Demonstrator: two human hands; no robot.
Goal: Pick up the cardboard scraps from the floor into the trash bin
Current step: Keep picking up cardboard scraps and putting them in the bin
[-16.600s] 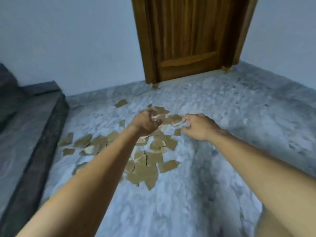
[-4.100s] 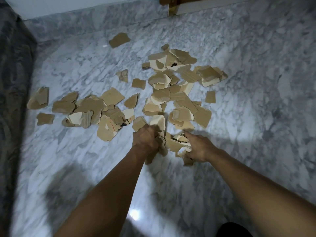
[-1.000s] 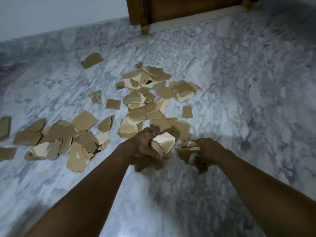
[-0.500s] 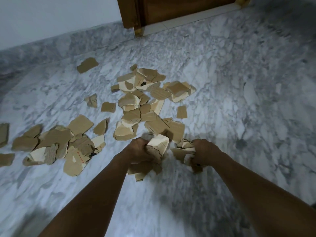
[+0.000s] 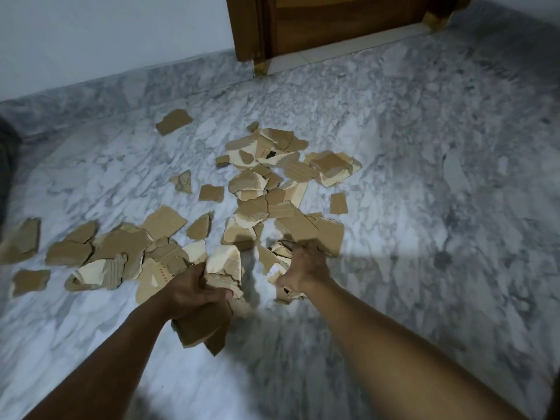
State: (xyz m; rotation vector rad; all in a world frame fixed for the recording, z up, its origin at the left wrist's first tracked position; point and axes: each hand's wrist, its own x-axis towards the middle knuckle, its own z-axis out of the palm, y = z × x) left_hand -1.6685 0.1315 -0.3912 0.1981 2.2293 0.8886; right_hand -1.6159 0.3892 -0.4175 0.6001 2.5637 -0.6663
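Both hands are loaded: the left hand (image 5: 194, 291) is closed around a thick wad of cardboard scraps (image 5: 212, 301), pieces sticking out above and below the fist, and the right hand (image 5: 304, 268) is clenched on a smaller bunch of scraps at the near edge of the pile. This looks like the gathering step — filling the hands before a trip to the trash bin, which is nowhere in this view, so the next move calls for lifting both handfuls clear and turning to find it, with a firm squeeze because the torn pieces are loose and stacked unevenly and some could slip out on the way. Most of the job is still ahead: a central heap of scraps (image 5: 272, 189) lies on the marble floor (image 5: 424, 177) just beyond the hands, a second spread (image 5: 115, 250) sits to the left, and a lone piece (image 5: 174, 121) rests well apart near the wall. A wooden door (image 5: 333, 22) stands at the far end, and a dark edge at the left border may be furniture, though too little of it shows to say. Nothing blocks the hands themselves; the scatter simply means several more rounds.
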